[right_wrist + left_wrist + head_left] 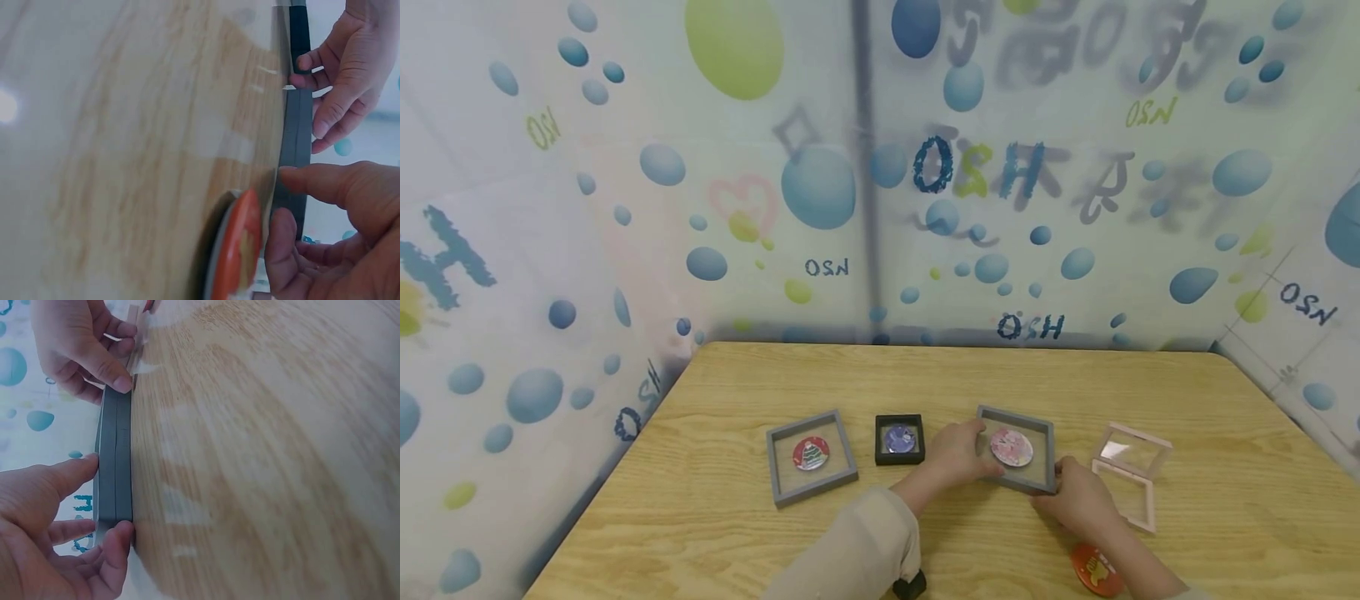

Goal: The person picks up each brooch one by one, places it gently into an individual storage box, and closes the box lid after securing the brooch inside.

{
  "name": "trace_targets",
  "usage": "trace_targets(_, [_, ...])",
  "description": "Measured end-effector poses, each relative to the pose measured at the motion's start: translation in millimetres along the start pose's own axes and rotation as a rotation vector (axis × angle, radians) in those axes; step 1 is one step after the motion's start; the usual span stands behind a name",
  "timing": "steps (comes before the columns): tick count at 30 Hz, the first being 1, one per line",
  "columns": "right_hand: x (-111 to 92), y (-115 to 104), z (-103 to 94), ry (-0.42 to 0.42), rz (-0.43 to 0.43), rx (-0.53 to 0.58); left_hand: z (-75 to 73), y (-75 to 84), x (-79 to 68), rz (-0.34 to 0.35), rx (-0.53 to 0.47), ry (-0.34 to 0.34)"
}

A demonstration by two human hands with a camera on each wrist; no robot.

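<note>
Your gray frame (1017,416) is rectangular, with a matte rim and a see-through pane. A pink-and-white round badge (1012,447) shows inside, about mid-pane. Left wrist view: a seam runs lengthwise along the frame's side, and the two halves look closed together. It's in front of you at the worktop (955,375), skewed a bit; can't tell whether it lies fully flat.

Left grip (955,454): grasping the gray frame at its left side, thumb and fingers on the edge. Right grip (1078,496): pinching the same frame at its near right corner.

Containers, relative to the gray frame:
- Just left, past your left grip: small black frame (900,458), blue-purple round badge (899,438) in it.
- Farther left: second gray frame (817,489), turned at an angle, red badge (811,453) with a green-and-white tree inside.
- Just right: pale pink frame (1123,472), hinged open, its two halves spread on the worktop, your right grip covering part of it.

Loose, nearer you and right of the gray frame: orange-red round badge (1097,571) with a yellow figure, partly behind your right forearm.
</note>
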State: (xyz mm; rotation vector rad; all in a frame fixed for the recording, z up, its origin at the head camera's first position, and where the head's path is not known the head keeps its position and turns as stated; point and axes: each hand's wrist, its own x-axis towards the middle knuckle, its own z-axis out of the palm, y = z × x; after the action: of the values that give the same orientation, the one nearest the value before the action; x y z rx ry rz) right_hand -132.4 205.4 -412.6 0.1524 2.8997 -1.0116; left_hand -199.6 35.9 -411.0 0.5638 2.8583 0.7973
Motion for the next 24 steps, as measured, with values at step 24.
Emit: trace_targets(24, [-41.0, 45.3, -34.2, -0.087, 0.105, -0.075, 3.0, 33.0, -23.6, 0.194, 0.102, -0.039])
